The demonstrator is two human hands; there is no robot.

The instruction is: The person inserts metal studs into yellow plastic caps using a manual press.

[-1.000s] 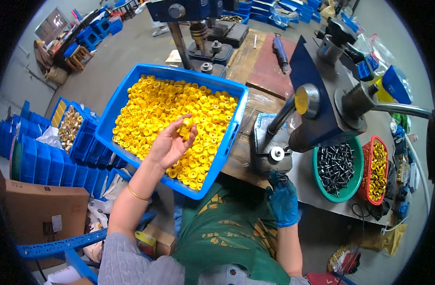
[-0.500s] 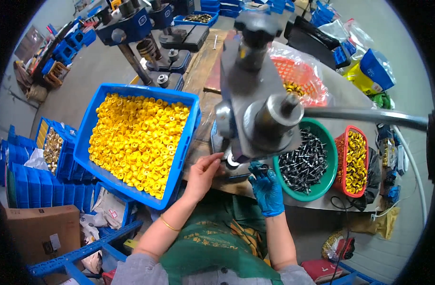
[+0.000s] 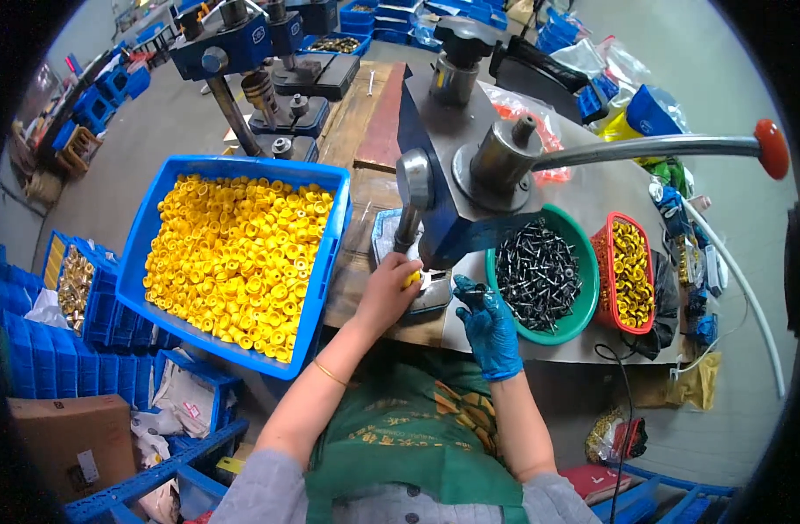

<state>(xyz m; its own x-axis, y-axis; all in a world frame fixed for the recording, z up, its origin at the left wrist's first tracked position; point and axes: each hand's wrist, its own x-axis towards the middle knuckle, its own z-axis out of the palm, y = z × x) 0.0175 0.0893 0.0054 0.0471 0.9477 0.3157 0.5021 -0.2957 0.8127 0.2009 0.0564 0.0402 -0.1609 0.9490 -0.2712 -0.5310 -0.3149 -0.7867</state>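
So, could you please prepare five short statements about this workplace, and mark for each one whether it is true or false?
1. The left hand has a yellow piece at its fingers. True.
2. The right hand is bare. False: it wears a blue glove.
3. The green basin holds dark parts. True.
4. The red basket stands to the left of the green basin. False: it stands to the right of it.
5. The lever of the nearest press ends in a red knob. True.
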